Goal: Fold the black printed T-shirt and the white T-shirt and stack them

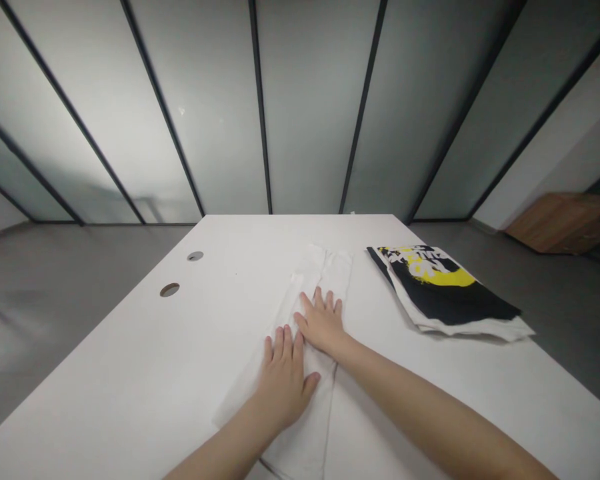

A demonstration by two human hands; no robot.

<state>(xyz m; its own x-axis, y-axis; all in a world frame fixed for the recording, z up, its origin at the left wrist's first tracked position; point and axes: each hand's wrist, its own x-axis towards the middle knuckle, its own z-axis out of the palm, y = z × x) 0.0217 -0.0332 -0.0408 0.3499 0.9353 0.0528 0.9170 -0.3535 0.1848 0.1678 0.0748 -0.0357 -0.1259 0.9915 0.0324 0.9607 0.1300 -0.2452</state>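
A white cloth garment [307, 427] lies in a long, narrow folded strip down the middle of the table, running away from me. My left hand [285, 380] rests flat on its nearer half, fingers stretched forward and thumb out to the right. Farther along, my right hand [323, 323] presses on the same cloth with its fingers spread. The two hands almost touch. Neither one grips anything. What kind of garment it is, I cannot make out.
The white table [130, 373] has two round holes [170, 290] on its left side. At the right edge lies a stack of folded garments [445, 293], black with a yellow and white print on top. Frosted glass panels [310, 107] stand behind, and a wooden cabinet [565, 223] is at far right.
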